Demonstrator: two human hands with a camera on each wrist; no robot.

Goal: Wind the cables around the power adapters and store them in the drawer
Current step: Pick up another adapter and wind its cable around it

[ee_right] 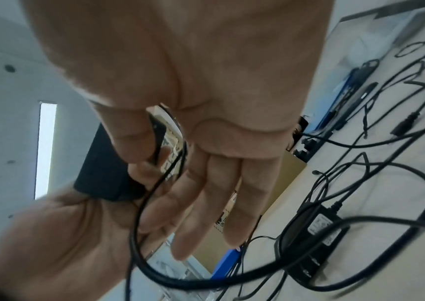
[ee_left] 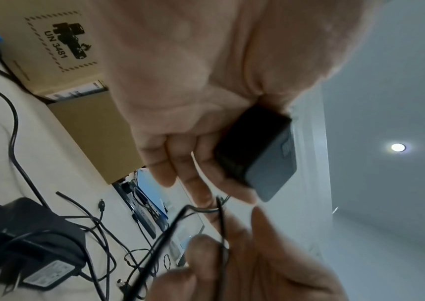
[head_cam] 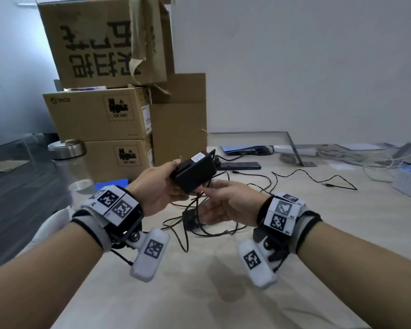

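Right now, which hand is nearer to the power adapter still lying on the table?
Right. The right hand pinches the cable directly above the adapter on the table. The left hand is up and off to the left, gripping the other adapter.

Your forearms are bare. Each wrist carries a grey strap edged in black, white blocks printed with black square markers, and a black bracket with a silver screw. A white marker-tagged camera pod (head_cam: 150,251) hangs below the left wrist, another (head_cam: 255,263) below the right.
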